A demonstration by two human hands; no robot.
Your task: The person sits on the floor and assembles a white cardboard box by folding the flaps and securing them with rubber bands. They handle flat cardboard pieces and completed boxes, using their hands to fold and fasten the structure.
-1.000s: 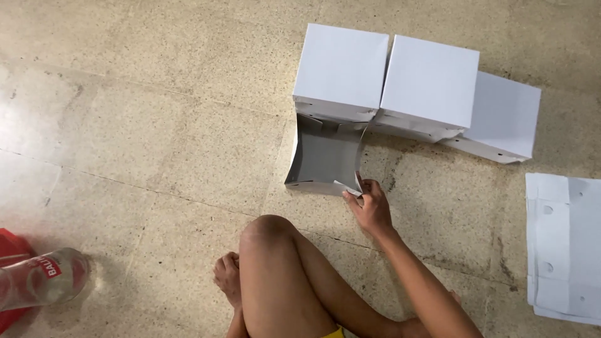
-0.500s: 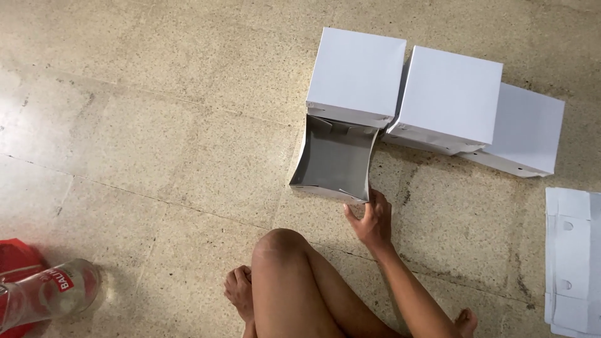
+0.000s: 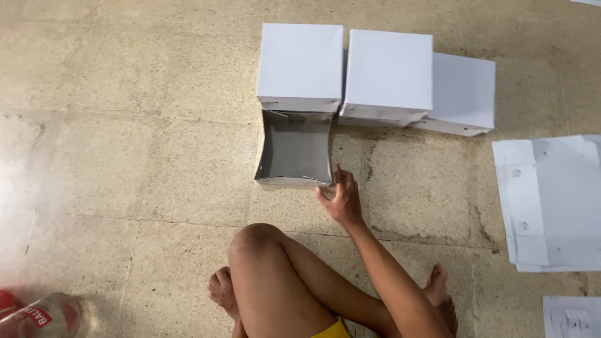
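Note:
My right hand (image 3: pixel 341 199) reaches forward, fingers spread, with the fingertips touching the near right corner of an open white cardboard box (image 3: pixel 294 150) whose grey inside faces up. The hand is not closed round anything. This box butts against a closed white box (image 3: pixel 302 62) behind it. My left hand (image 3: pixel 222 293) rests low on the floor beside my raised knee (image 3: pixel 258 241), fingers loosely curled and holding nothing; its arm is mostly hidden by the leg.
Two more closed white boxes (image 3: pixel 389 72) (image 3: pixel 464 91) stand in a row to the right. Flat unfolded box sheets (image 3: pixel 554 200) lie at the right edge. A clear plastic bottle (image 3: pixel 41 316) lies at the bottom left. The floor is beige stone tile.
My right hand let go of the open box's near flap and now touches its corner with spread fingers. The view shifted, so the boxes sit more centrally.

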